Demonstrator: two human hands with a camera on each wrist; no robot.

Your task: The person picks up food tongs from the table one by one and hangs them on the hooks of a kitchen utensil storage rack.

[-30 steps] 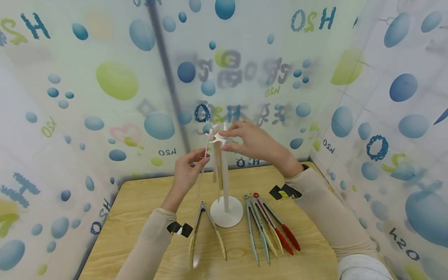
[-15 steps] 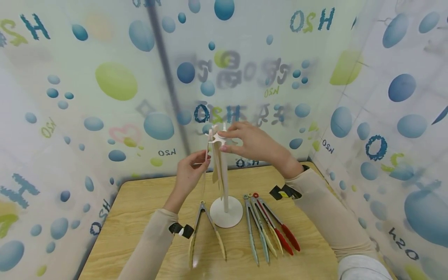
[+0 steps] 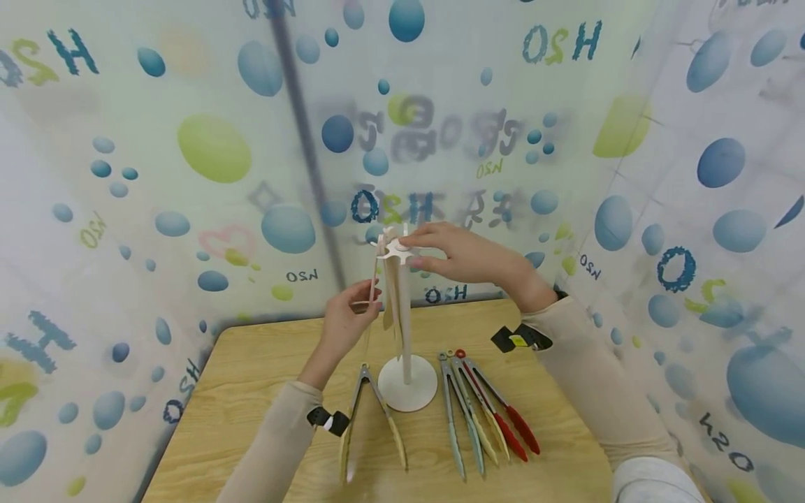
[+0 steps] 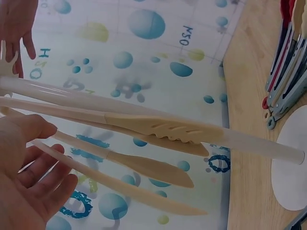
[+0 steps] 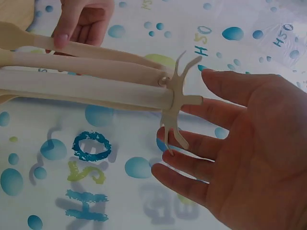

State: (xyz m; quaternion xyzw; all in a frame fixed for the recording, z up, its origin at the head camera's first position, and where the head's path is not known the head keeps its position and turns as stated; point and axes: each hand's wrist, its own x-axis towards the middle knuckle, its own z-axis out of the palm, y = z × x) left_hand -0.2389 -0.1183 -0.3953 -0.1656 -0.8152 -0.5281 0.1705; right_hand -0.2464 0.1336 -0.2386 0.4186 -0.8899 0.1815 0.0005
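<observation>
A white stand with a round base [image 3: 409,398] and a hooked top ring [image 3: 397,251] stands upright; cream utensils [image 4: 158,129] hang from the hooks beside its pole [image 3: 406,321]. My left hand [image 3: 346,321] is left of the pole, thumb and fingers round a thin pale handle [image 4: 91,172] below the ring. In the right wrist view its thumb lies on a handle [image 5: 100,50]. My right hand [image 3: 472,257] is at the ring's right side, fingers spread; in the right wrist view the fingertips [image 5: 168,134] reach the ring's hooks [image 5: 181,139].
On the wooden table [image 3: 251,391], cream-tipped tongs [image 3: 393,433] lie spread left of the base. Right of it lie pale blue tongs [image 3: 455,433], another cream pair [image 3: 499,440] and red tongs [image 3: 520,426]. A patterned curtain [image 3: 214,147] hangs behind and at the sides.
My left hand has moved slightly down beside the stand. My right thumb has drawn a little away from the pole below the ring. The head view has shifted slightly.
</observation>
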